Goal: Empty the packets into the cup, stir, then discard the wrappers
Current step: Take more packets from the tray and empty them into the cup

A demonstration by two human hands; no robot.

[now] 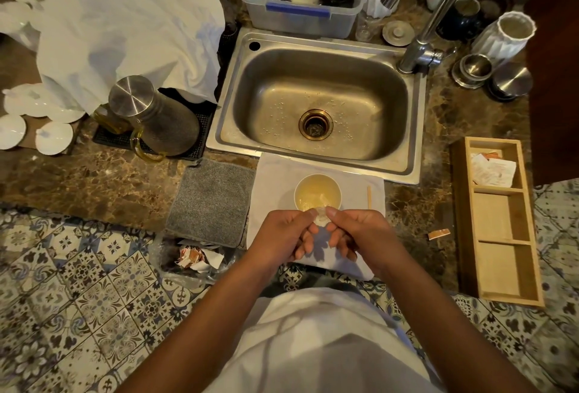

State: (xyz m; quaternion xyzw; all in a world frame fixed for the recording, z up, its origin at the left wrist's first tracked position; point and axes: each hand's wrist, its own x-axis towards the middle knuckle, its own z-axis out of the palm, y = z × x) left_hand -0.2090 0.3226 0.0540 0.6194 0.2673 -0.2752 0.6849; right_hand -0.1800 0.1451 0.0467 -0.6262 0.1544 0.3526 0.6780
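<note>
A white cup with pale yellowish liquid stands on a white cloth in front of the sink. Just at its near rim, my left hand and my right hand both pinch a small pale packet between thumbs and fingers. A wooden stir stick lies on the cloth right of the cup. More packets sit in the top compartment of a wooden box. A torn orange wrapper piece lies on the counter. Discarded wrappers fill a bag below the counter edge.
A steel sink with a faucet lies behind the cup. A grey mat is left of the cloth. A steel jug, white dishes, a plastic tub and metal containers crowd the marble counter.
</note>
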